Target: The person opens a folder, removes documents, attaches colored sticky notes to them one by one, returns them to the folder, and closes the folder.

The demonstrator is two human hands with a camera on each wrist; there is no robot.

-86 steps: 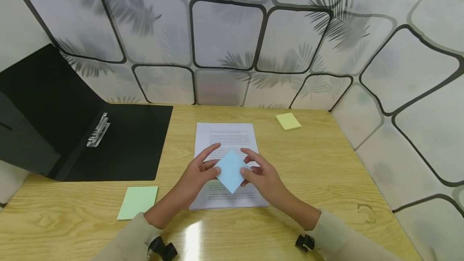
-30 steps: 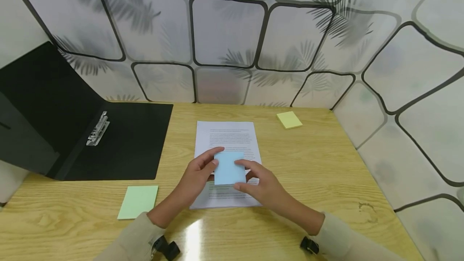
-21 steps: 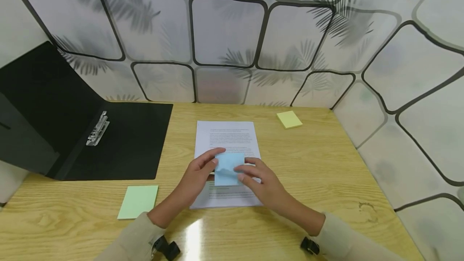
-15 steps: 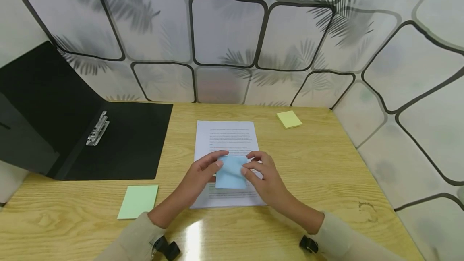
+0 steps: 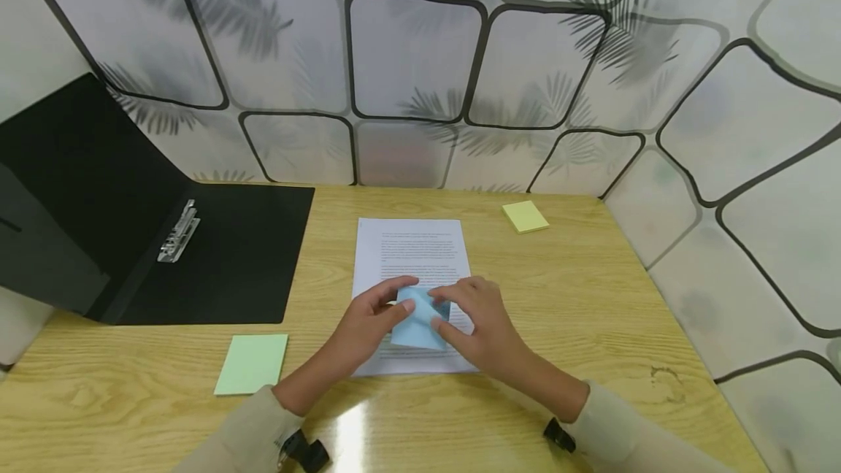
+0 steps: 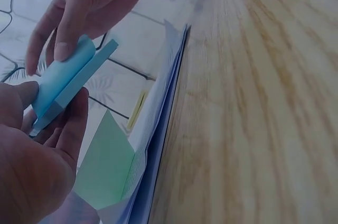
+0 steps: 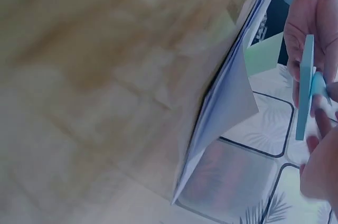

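A light blue pad of sticky notes [image 5: 410, 334] is held above the printed sheets [image 5: 420, 243]. My left hand [image 5: 368, 320] grips the pad's left side, thumb on top and fingers beneath. My right hand [image 5: 482, 316] pinches the top sticky note [image 6: 71, 65] between thumb and fingers. In the left wrist view that note bows up off the thick pad [image 6: 87, 76], whose left end stays between the left thumb and fingers. The right wrist view shows the pad edge-on [image 7: 305, 89], with fingers at both sides.
A black folder [image 5: 243, 261] with a metal clip [image 5: 179, 232] lies open at the left. A green pad [image 5: 251, 365] rests near the left forearm, a yellow pad [image 5: 525, 217] at back right. In the left wrist view a green note [image 6: 105, 166] stands against the sheets.
The blue pad has turned from a diamond to a square and come slightly nearer. My right fingers have moved onto its top sticky note, which now curls up.
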